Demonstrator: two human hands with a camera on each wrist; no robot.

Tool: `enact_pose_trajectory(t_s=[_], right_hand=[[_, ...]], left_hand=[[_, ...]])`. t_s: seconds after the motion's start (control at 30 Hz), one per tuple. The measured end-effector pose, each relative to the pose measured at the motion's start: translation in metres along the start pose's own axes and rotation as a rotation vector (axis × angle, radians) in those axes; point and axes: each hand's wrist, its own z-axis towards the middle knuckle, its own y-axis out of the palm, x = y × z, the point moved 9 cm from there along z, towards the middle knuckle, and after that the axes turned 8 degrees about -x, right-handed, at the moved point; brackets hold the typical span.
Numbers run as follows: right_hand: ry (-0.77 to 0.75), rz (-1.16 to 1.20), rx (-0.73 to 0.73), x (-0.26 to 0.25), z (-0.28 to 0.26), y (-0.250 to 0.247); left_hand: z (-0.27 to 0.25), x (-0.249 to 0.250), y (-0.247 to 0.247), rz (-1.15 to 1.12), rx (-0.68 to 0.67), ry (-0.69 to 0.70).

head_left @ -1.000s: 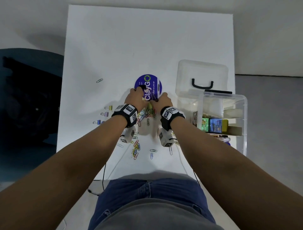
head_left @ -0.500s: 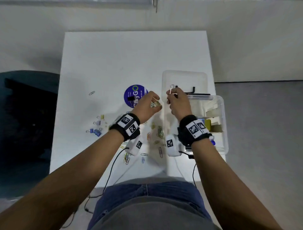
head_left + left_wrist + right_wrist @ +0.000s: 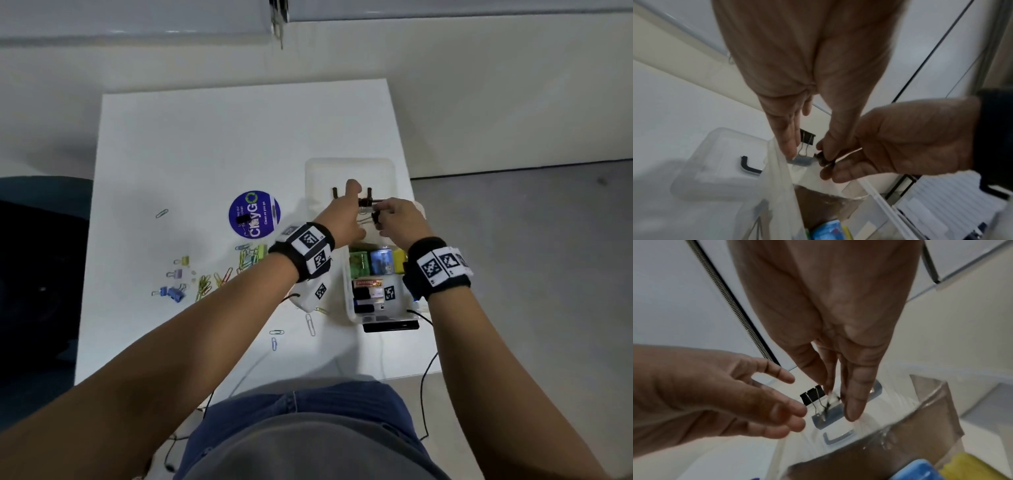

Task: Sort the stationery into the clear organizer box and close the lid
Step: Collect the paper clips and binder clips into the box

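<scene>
The clear organizer box point(image 3: 346, 298) stands at the table's right edge, its lid point(image 3: 349, 169) lying open behind it. Both hands hover over the far compartment. My left hand point(image 3: 349, 205) point(image 3: 793, 146) has straight, relaxed fingers and holds nothing. A black binder clip point(image 3: 807, 137) point(image 3: 813, 394) hangs in the air just beside its fingertips, untouched by them. My right hand point(image 3: 385, 212) point(image 3: 838, 399) pinches a smaller black clip point(image 3: 822, 158) between thumb and fingers. The near compartments hold coloured boxes point(image 3: 380, 262).
Coloured paper clips point(image 3: 219, 277) and several small binder clips point(image 3: 174, 293) lie scattered left of the box. A round purple sticker point(image 3: 254, 214) with a black clip on it lies on the white table point(image 3: 205, 137). Cables trail off the table's near edge.
Both hands rose from the clip pile and moved right, over the box. The left hand has opened and let go of the binder clip.
</scene>
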Motion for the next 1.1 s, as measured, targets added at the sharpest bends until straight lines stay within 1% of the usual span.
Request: enact_pose_trajectory(t_s=[0.1,0.17,0.23,0.27,0.37,0.43,0.47,0.53,0.6,0.7,0.8,0.9,1.0,1.03,1.1], right_hand=[[-0.018,-0.23,0.051,-0.01,-0.009,-0.001],[-0.106,-0.277,0.121,-0.031,-0.013,0.002],[-0.216,-0.287,0.131,-0.054,-0.013,0.019],[-0.256,-0.306,0.102,-0.064,-0.011,0.034],[-0.311,-0.379,-0.04,-0.086,-0.004,0.09],[-0.31,-0.439,-0.129,-0.093,0.004,0.13],[-0.304,-0.489,-0.176,-0.093,0.008,0.151],[-0.289,-0.61,-0.266,-0.089,0.014,0.192],[-0.27,-0.684,-0.31,-0.08,0.021,0.226],[-0.224,-0.703,-0.288,-0.069,0.032,0.255],[-0.174,-0.697,-0.257,-0.061,0.037,0.266],[-0.134,-0.628,-0.262,-0.053,0.044,0.268],[-0.111,-0.609,-0.388,-0.047,0.047,0.269],[-0.097,-0.608,-0.434,-0.045,0.048,0.268],[-0.053,-0.537,-0.48,-0.042,0.056,0.263]], left_hand=[[-0.008,-0.016,-0.014,-0.136,0.047,0.02],[-0.014,-0.043,-0.032,-0.226,0.135,-0.019],[-0.021,-0.083,-0.053,-0.201,0.242,-0.094],[-0.025,-0.106,-0.061,-0.145,0.279,-0.151],[-0.042,-0.179,-0.08,0.097,0.311,-0.373],[-0.057,-0.218,-0.089,0.14,0.35,-0.466],[-0.061,-0.231,-0.092,0.166,0.366,-0.468],[-0.063,-0.245,-0.094,0.237,0.373,-0.426],[-0.058,-0.253,-0.092,0.307,0.332,-0.379],[-0.049,-0.258,-0.086,0.444,0.266,-0.367],[-0.045,-0.257,-0.082,0.519,0.283,-0.386],[-0.048,-0.26,-0.08,0.427,0.333,-0.394],[-0.054,-0.266,-0.084,0.247,0.382,-0.396],[-0.057,-0.266,-0.086,0.181,0.384,-0.379],[-0.065,-0.268,-0.09,0.029,0.4,-0.338]])
